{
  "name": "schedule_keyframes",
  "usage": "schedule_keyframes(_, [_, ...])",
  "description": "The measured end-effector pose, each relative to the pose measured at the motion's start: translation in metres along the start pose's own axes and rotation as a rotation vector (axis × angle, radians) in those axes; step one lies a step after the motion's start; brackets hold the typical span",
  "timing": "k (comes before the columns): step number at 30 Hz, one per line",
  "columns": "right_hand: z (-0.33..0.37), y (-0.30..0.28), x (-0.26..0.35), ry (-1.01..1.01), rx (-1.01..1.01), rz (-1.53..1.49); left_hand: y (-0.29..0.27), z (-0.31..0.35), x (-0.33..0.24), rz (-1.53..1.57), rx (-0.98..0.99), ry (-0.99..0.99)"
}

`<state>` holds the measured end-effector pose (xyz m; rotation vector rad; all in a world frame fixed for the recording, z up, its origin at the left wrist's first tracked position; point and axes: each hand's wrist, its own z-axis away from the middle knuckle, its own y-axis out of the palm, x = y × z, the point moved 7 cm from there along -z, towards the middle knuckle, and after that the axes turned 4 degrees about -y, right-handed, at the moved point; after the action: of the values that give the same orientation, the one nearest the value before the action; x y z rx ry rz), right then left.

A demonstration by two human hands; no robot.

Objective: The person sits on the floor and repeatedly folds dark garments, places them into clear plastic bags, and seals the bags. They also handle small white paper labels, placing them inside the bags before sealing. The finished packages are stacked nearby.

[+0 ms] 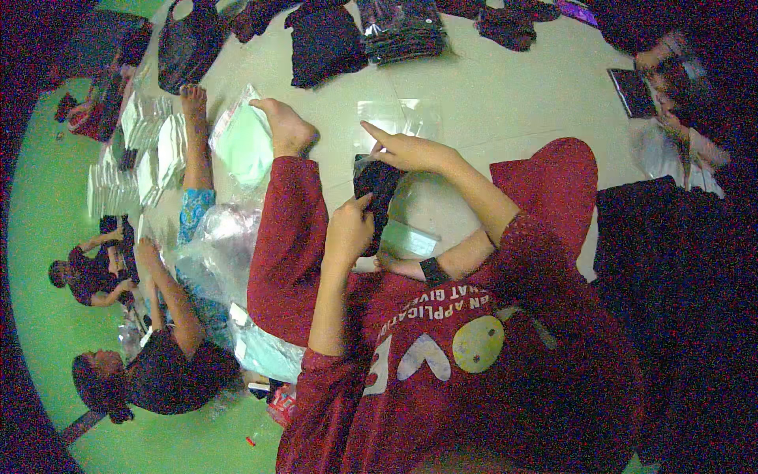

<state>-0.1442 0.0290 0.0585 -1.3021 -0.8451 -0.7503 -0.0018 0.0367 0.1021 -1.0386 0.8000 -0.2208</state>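
Observation:
A folded black cloth (379,191) stands out in front of me between my bent legs, close to the floor. My left hand (349,231) grips its lower left side, the index finger stretched along the fabric. At the upper end my right hand (407,152) has its index finger pointing outward and the other fingers curled on the cloth; a bit of clear film seems to show there. Just beyond that hand lies a flat clear plastic bag (422,114). A pale green flat piece (410,238) rests on the floor near my tucked foot.
Black garments (325,43) and a stack of bagged dark packs (403,33) lie ahead. At left are white packet stacks (158,158), crumpled clear plastic (217,241) and a seated person (178,371). Another person's hands (683,118) hold a dark flat pack at right.

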Motion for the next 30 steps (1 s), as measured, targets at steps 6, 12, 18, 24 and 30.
schedule_keyframes(6, [-0.026, -0.020, 0.004, 0.012, -0.041, -0.036, 0.033, -0.022, 0.033, 0.042, -0.016, -0.242])
schedule_keyframes(12, [0.015, -0.078, -0.022, 0.069, -0.333, 0.009, 0.036, -0.035, 0.040, 0.147, -0.156, -0.233])
schedule_keyframes(18, [0.062, -0.011, -0.079, 0.439, -0.034, -0.317, 0.063, -0.048, 0.027, 0.265, -0.125, -0.252])
schedule_keyframes(24, [0.069, 0.026, -0.099, 0.524, 0.114, -0.162, 0.071, -0.043, 0.014, 0.288, -0.211, -0.219])
schedule_keyframes(30, [0.062, 0.021, -0.096, 0.325, -0.047, -0.033, 0.075, -0.044, 0.005, 0.241, -0.183, -0.190])
